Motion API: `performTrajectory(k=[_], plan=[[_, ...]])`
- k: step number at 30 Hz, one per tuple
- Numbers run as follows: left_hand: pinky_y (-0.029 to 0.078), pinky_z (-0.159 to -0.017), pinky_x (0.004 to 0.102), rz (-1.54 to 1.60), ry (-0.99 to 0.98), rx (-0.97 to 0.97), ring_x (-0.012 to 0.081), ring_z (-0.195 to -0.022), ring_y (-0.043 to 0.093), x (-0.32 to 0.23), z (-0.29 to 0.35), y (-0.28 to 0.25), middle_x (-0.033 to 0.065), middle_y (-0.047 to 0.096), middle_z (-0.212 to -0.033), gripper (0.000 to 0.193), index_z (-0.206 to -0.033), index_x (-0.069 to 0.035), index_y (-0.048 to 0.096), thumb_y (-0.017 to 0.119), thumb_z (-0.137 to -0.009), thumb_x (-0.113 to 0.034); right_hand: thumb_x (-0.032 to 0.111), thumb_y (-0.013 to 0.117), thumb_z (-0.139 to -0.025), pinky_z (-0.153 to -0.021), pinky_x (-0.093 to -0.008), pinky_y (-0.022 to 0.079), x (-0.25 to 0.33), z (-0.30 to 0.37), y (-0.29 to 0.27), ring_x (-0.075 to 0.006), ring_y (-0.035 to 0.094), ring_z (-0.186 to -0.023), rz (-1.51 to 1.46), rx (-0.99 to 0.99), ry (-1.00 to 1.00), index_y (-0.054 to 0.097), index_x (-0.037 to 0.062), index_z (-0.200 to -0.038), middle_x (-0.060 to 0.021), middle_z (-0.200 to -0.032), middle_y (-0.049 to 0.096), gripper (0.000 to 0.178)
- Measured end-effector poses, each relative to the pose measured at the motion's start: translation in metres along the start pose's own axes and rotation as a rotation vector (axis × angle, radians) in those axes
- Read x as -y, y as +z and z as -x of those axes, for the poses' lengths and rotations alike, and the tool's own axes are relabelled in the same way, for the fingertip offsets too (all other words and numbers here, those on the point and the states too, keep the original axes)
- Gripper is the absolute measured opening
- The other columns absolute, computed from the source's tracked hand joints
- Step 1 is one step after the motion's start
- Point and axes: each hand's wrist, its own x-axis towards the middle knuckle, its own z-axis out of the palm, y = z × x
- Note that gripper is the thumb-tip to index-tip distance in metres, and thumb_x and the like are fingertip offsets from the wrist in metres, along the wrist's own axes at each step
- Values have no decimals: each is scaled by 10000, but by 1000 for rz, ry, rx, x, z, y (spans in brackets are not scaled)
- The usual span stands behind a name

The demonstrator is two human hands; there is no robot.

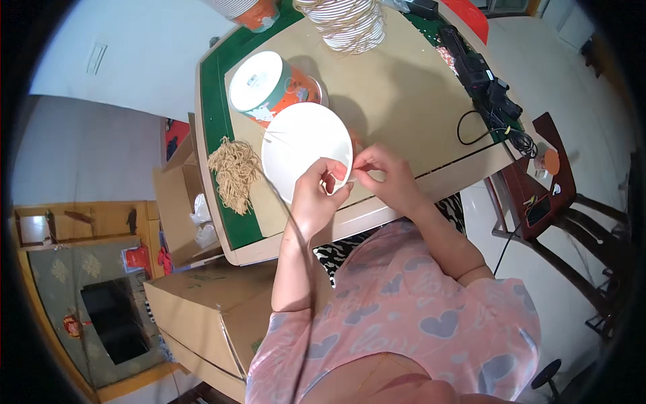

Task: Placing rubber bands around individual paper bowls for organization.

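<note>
A white paper bucket [299,138] is tilted with its open mouth toward me at the near edge of the table. My left hand [317,198] grips its near right rim, with fingers inside the mouth and the thumb by the edge. Against the outside of that same rim, my right hand [390,180] is closed in a pinch; whatever lies between its fingertips is too small to make out. A thin strand shows inside the bucket's far left wall. Just behind stands an upside-down orange and green bucket [256,81], its white base up. Left of it all lies a pile of tan cords [233,174].
A tall stack of white buckets wrapped in tan cords [346,23] stands at the far edge, beside another orange stack [252,13]. Black power adapters and cables [481,77] line the right edge. Cardboard boxes [195,296] sit left; a dark wooden chair [548,178] stands right.
</note>
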Motion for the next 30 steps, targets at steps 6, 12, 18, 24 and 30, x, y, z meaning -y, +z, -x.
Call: performTrajectory(k=[6,12,18,24,30], plan=[[347,-531,204,26,-24,11,48,-607,385,-3,-4,-5,-41,516,-703,168,-855,-20,626,727,-722,0,56,702,-783,-763,-299,534,7,0,-2,-172,650,-809,-12,-21,-14,597,2,-887,-90,-871,631,157],[295,-531,174,-7,-51,39,19,-606,370,-10,-1,-1,-78,487,-677,195,-892,-8,647,738,-720,14,48,695,-784,-767,-297,539,3,6,-4,-170,649,-814,-24,-43,-2,595,-5,-880,-90,-867,626,149],[388,-569,216,-114,9,31,62,-626,426,-12,3,-2,-10,549,-786,180,-913,-30,663,726,-744,-15,32,632,-810,-741,-280,522,-17,6,-11,-143,638,-803,50,-115,0,588,8,-871,-65,-839,627,78],[480,-728,266,545,65,-89,128,-812,575,-27,24,-8,96,626,-1000,265,-1153,25,602,573,-892,-10,1,557,-846,-668,-262,504,-17,10,-50,-107,598,-753,316,-454,103,594,59,-1067,-38,-837,600,231],[479,-915,347,754,193,-133,211,-1019,601,-34,31,15,183,601,-1163,343,-1270,47,496,503,-935,-29,0,584,-860,-646,-232,481,41,31,-25,-72,582,-743,-247,190,169,517,73,-1236,-23,-878,607,389]])
